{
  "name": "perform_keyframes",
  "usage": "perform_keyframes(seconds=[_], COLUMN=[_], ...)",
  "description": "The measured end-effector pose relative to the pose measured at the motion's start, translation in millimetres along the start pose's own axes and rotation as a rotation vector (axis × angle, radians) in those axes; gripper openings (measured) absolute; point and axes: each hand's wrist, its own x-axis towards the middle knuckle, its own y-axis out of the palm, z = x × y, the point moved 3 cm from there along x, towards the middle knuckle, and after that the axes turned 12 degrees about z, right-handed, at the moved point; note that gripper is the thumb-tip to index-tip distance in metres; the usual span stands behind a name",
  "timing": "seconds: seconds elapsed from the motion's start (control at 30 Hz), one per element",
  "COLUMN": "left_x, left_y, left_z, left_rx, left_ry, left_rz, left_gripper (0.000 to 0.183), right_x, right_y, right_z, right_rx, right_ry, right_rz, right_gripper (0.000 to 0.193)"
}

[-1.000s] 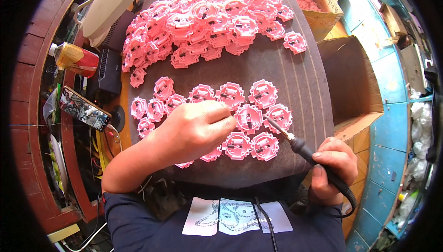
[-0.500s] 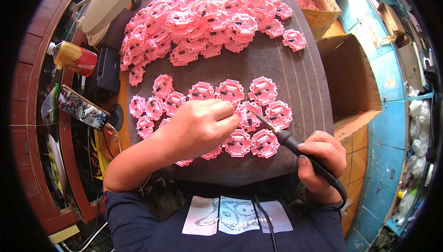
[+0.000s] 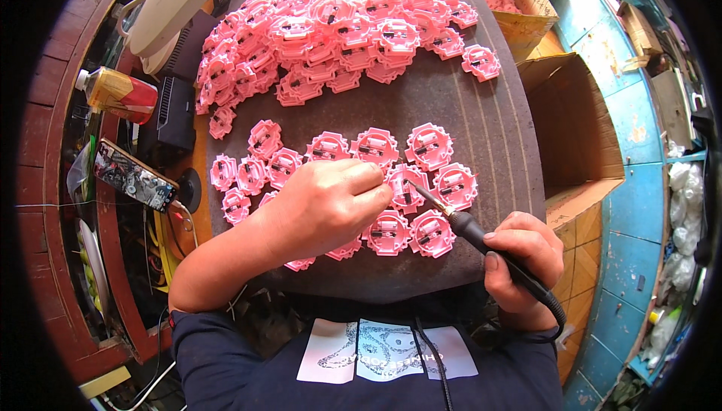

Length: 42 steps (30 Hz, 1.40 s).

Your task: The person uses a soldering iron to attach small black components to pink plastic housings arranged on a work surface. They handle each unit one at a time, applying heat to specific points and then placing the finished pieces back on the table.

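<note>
My right hand [image 3: 526,260] grips a soldering iron [image 3: 473,232] by its black handle. The metal tip points up and left, over a pink plastic housing [image 3: 401,192] that has small dark and metal parts inside. At the left edge of that housing, my left hand [image 3: 331,199] is closed in a pinch; its fingertips face away, so what they hold is hidden. Similar pink housings surround both hands, among them one [image 3: 455,186] right of the tip and another [image 3: 387,233] below it. My left forearm and hand cover part of several more.
A large heap of pink housings [image 3: 338,31] fills the far side of the dark table [image 3: 496,136]. Cardboard boxes [image 3: 571,125] stand along the right. At the left are a phone [image 3: 135,175], a bottle [image 3: 120,96] and a black box [image 3: 174,120].
Hardly anything differs. The iron's tip has shifted very slightly left over the same housing, and my left hand stays closed beside it.
</note>
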Motion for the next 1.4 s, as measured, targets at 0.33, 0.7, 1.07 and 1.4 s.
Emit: perform_keyframes(seconds=[0.33, 0.7, 1.07, 1.4], left_x=[1, 1, -7, -5], left_y=[-1, -3, -6, -7], left_z=[0, 2, 5, 4], left_rx=[-0.007, -0.025, 0.009, -0.004], left_ry=[0.002, -0.022, -0.018, -0.008], left_rz=[-0.004, 0.005, -0.02, 0.0], left_gripper=[0.022, 0.022, 0.017, 0.021], right_x=[0, 1, 5, 3], right_y=[1, -1, -2, -4], right_z=[-2, -2, 1, 2], right_rx=[0.018, 0.033, 0.018, -0.013], right_ry=[-0.003, 0.001, 0.007, 0.022], right_rz=[-0.004, 0.005, 0.002, -0.009], right_gripper=[0.03, 0.031, 0.032, 0.031])
